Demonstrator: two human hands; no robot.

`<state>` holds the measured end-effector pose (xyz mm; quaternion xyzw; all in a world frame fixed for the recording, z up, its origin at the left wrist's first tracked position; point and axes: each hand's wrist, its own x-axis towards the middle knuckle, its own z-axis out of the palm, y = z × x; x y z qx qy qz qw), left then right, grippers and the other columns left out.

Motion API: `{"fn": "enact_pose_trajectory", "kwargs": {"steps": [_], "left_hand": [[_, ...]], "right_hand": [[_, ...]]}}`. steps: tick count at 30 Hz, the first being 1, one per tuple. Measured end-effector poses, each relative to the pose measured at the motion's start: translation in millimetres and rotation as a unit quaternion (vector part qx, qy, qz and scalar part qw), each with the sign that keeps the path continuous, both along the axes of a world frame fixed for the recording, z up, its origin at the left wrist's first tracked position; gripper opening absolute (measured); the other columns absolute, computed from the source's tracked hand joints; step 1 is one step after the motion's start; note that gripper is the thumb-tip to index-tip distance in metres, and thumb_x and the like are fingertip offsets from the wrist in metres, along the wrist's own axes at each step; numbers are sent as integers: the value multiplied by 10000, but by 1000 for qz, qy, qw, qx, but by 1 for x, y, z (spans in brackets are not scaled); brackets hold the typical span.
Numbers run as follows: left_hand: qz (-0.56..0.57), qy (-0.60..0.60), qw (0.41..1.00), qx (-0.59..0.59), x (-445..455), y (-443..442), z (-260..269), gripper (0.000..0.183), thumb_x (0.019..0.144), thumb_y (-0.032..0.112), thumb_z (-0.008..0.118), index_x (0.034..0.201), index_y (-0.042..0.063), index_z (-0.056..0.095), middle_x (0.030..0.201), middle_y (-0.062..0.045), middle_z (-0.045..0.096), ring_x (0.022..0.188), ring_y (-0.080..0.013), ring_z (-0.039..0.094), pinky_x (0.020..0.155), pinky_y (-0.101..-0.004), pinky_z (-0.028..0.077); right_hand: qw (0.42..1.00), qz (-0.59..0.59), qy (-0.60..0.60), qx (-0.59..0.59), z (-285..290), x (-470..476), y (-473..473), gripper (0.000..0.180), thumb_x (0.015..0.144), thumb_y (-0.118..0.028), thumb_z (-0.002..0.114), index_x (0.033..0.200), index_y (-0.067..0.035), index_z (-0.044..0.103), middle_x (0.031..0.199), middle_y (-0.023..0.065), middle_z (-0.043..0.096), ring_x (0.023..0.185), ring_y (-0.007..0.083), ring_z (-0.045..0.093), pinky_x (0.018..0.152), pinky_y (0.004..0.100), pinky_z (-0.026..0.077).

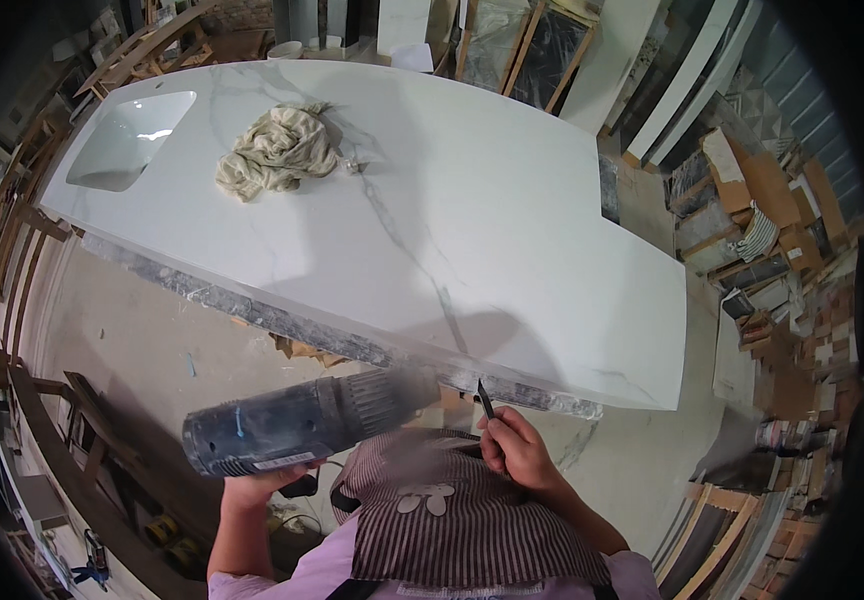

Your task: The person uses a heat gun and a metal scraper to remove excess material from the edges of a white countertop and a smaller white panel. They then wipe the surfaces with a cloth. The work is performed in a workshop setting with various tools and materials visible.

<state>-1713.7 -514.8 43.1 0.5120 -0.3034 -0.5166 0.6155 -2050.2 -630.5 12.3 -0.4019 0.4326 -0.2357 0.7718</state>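
My left hand (271,480) is closed round the underside of a dark heat gun (274,424), whose blurred nozzle points right at the slab's near edge. In my right hand (514,446) is a thin dark blade-like tool (484,397), its tip up against that same edge. The white, grey-veined stone countertop (507,202) stretches across in front of me, with dusty dark strips (312,330) under its near edge. On it lie a crumpled cream cloth (282,150) and a small clear object (352,164). A white basin (132,142) is set in its left end.
Wooden racks (49,420) stand at the left. Wood-framed, wrapped panels (529,45) lean beyond the countertop. Cardboard (773,187) and offcuts are heaped at the right, with a wooden frame (709,525) at the lower right. A dark cable (304,517) hangs near my left hand.
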Motion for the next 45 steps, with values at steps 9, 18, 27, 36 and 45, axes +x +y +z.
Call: {"fn": "enact_pose_trajectory", "kwargs": {"steps": [9, 18, 27, 36, 45], "left_hand": [[-22, 32, 997, 62, -11, 5, -19, 379, 756, 183, 835, 1010, -26, 647, 794, -119, 682, 702, -225, 670, 637, -338, 544], [-63, -53, 991, 110, -12, 9, -24, 369, 763, 61, 802, 1085, -10, 636, 882, -111, 698, 779, -214, 688, 661, -321, 551], [-75, -29, 988, 135, -22, 8, -20, 394, 747, 1, 766, 1116, -9, 628, 884, -109, 699, 788, -208, 689, 676, -322, 556], [-71, -56, 985, 145, -20, 14, -29, 403, 740, -5, 752, 1123, -2, 626, 887, -100, 698, 786, -210, 689, 703, -339, 562], [-104, 14, 981, 164, -23, 8, -19, 370, 779, -36, 773, 1122, 39, 655, 995, -45, 705, 909, -137, 659, 780, -298, 540]], "right_hand": [[978, 66, 123, -154, -17, 15, -8, 193, 1066, -160, 420, 1077, 2, 524, 635, -6, 464, 526, 74, 424, 503, 252, 373], [995, 28, 75, -66, -8, 9, -5, 261, 1069, -175, 406, 1164, 16, 557, 667, -28, 453, 577, 56, 409, 542, 228, 366], [999, -2, -41, 21, -7, 9, -2, 269, 1075, -169, 369, 1181, 7, 541, 673, -30, 404, 552, 56, 363, 491, 223, 325], [997, 5, -7, -71, -16, 11, -2, 239, 1071, -147, 371, 1178, 6, 522, 711, -15, 441, 564, 63, 383, 499, 223, 342], [990, -7, 79, -113, -16, 24, -5, 219, 1070, -153, 391, 1162, 4, 512, 704, -2, 463, 539, 67, 380, 488, 229, 336]]}}
